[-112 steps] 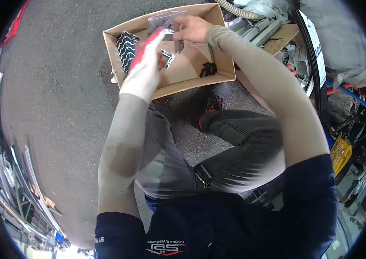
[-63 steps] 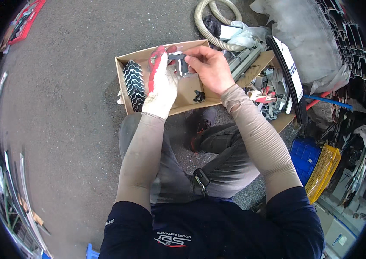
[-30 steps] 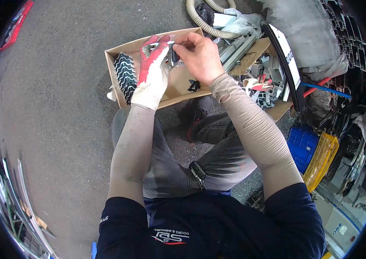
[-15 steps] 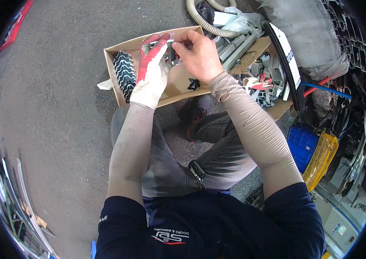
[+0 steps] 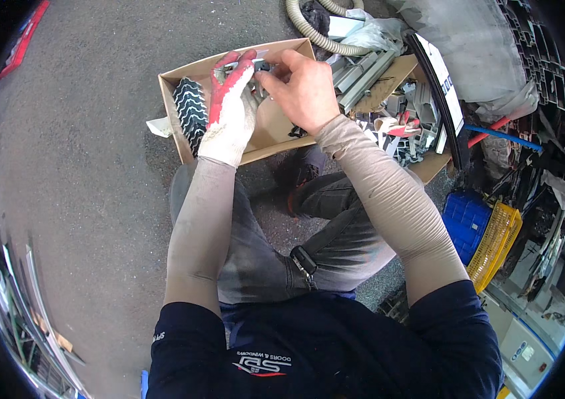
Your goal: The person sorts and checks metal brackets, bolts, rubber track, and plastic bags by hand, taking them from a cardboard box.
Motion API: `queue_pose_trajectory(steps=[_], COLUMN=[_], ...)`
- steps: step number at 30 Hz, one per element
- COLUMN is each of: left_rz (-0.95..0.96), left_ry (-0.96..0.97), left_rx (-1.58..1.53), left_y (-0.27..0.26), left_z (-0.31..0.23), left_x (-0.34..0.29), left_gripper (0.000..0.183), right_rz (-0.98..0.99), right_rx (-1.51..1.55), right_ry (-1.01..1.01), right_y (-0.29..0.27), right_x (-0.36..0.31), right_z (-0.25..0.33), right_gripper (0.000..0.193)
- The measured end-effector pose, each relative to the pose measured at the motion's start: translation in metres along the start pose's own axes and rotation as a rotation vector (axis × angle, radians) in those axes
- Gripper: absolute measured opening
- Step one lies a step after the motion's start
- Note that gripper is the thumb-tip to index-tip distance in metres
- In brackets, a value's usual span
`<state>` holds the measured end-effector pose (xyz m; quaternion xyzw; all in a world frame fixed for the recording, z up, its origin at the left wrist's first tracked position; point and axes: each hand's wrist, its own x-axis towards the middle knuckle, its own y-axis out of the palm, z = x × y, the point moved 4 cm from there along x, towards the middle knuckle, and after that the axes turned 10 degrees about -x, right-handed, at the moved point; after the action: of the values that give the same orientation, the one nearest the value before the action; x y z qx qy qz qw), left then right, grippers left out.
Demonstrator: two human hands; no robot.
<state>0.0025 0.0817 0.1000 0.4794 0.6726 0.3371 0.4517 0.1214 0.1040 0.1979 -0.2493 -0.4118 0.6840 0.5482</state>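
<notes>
Over an open cardboard box (image 5: 272, 123), my two hands meet around a small part with grey metal and a dark piece (image 5: 262, 66). My left hand (image 5: 230, 113), in a white glove with red coating, is closed on it from the left. My bare right hand (image 5: 306, 93) has thumb and fingertips pinched at the dark piece from the right. The fingers hide much of the part, so its exact kind is unclear. A neat row of black parts with silvery zigzag edges (image 5: 190, 116) lies along the box's left side. Loose black pieces (image 5: 298, 132) lie near its front right corner, partly covered by my right wrist.
Right of the box are grey metal profiles (image 5: 362, 76), a carton of metal offcuts (image 5: 405, 149) with another red-and-white glove (image 5: 399, 126), and a long black-and-white panel (image 5: 443, 93). A ribbed hose (image 5: 309, 30) curls behind. Blue (image 5: 465, 219) and yellow baskets (image 5: 495, 246) stand farther right.
My right hand has shifted slightly left, closer to my left hand. The dark piece, which hung upright between the hands, now sits higher at the fingertips.
</notes>
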Motion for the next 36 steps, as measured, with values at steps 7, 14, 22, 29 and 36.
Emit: queue_pose_trajectory(steps=[7, 14, 22, 29, 36], left_rz=[-0.021, -0.011, -0.004, -0.009, -0.018], left_ry=[-0.014, -0.032, -0.045, -0.061, 0.014], left_rx=[-0.008, -0.052, -0.096, -0.052, 0.138], left_y=[0.003, -0.001, -0.003, 0.005, -0.016], left_z=[-0.001, -0.002, 0.001, 0.002, 0.002], left_x=[-0.004, -0.001, -0.002, -0.002, 0.009], left_gripper=[0.046, 0.040, 0.035, 0.033, 0.038], right_rz=[-0.036, 0.028, 0.135, 0.146, 0.212], right_rx=[-0.019, 0.079, 0.140, 0.246, 0.206], right_ry=[-0.033, 0.056, 0.161, 0.219, 0.258], right_y=[-0.004, -0.001, -0.002, 0.009, 0.020], right_x=[0.000, 0.005, 0.007, 0.010, 0.003], right_z=[0.003, -0.006, -0.010, -0.027, -0.018], right_gripper=[0.026, 0.024, 0.024, 0.036, 0.053])
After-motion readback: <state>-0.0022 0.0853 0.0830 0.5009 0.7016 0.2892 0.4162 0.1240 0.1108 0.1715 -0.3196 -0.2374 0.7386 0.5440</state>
